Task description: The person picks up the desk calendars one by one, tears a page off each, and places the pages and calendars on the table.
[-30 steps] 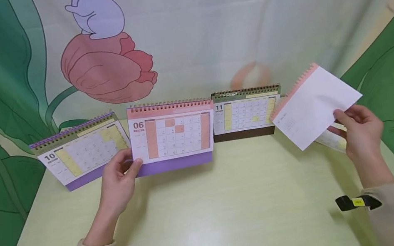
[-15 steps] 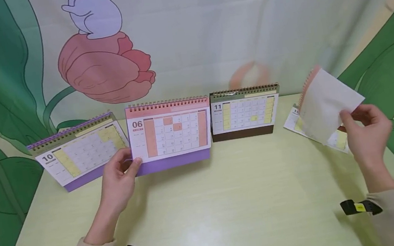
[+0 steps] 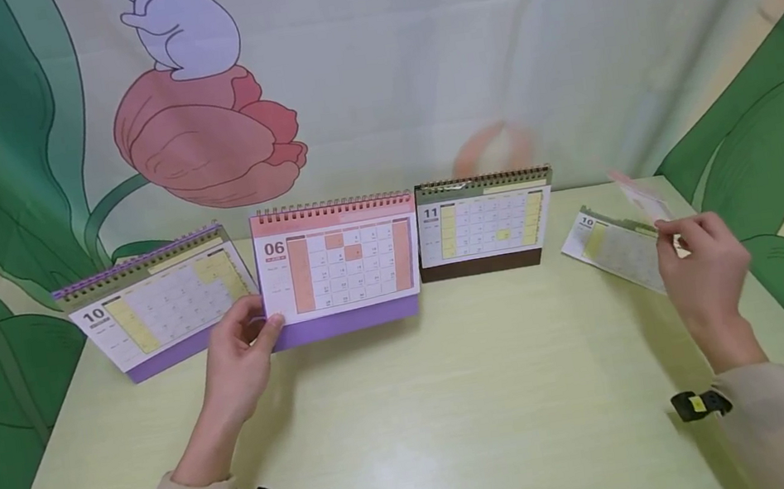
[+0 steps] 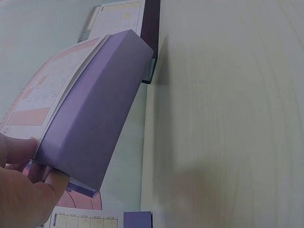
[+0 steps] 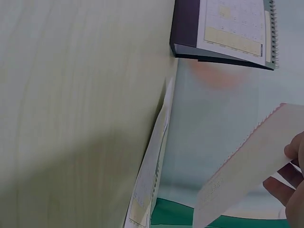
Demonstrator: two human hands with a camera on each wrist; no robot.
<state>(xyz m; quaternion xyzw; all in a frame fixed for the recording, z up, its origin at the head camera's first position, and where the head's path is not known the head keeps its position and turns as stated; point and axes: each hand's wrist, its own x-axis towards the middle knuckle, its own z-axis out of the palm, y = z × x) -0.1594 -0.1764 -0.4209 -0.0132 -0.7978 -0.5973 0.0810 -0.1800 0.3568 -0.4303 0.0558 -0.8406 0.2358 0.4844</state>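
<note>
My left hand pinches the lower left corner of a purple desk calendar whose page reads 06. In the left wrist view that calendar's purple base hangs above the table, thumb in front and fingers underneath. On the right, my right hand pinches a loose calendar page with a pink torn-hole edge, seen nearly edge-on from the head. Its pale back faces the right wrist camera. Beneath it a green-edged loose page marked 10 lies on the table, partly hidden by the right hand.
Left of the 06 calendar stands another purple-based desk calendar, marked 10 and turned at an angle. A dark-based desk calendar marked 11 stands at the back middle. Behind the table hangs a printed flower curtain.
The pink-edged page has turned from broad white side to nearly edge-on and dropped over the 10 page, which shows more. My left hand holds the 06 calendar almost still.
</note>
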